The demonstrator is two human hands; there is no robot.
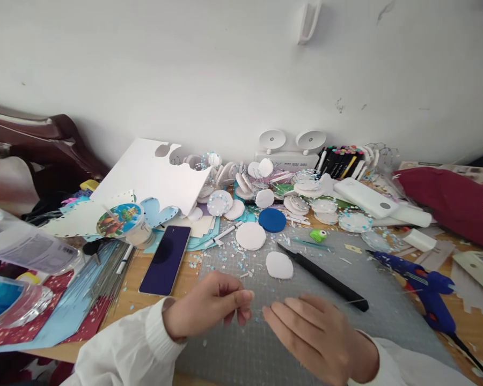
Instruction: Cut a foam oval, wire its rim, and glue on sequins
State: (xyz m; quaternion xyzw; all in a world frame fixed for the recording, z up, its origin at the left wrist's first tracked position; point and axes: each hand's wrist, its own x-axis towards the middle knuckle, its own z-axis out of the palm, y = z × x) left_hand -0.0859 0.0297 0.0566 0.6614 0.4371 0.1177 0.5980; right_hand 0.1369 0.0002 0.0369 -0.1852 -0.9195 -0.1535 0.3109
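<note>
My left hand (213, 304) hovers over the grey cutting mat (229, 343), thumb and forefinger pinched together. Whatever lies between those fingertips is too small or hidden to make out. Close to its right, my right hand (316, 335) is held back up with its fingers stretched out, and no object shows in it. Just beyond the hands lie a small white rounded foam piece (279, 265) and a larger white disc (250, 236). A black pen-like cutting tool (326, 279) rests slantwise past my right hand. Behind the discs sits a blue round lid (272, 220).
A blue glue gun (422, 284) with a cord lies at the right. At the left are a phone (165, 260), a lidded plastic cup (126, 222) and thin wires (110, 279). White discs (295, 205), some beaded, crowd the back beside markers (342, 163). Paper bits (221, 262) litter the mat.
</note>
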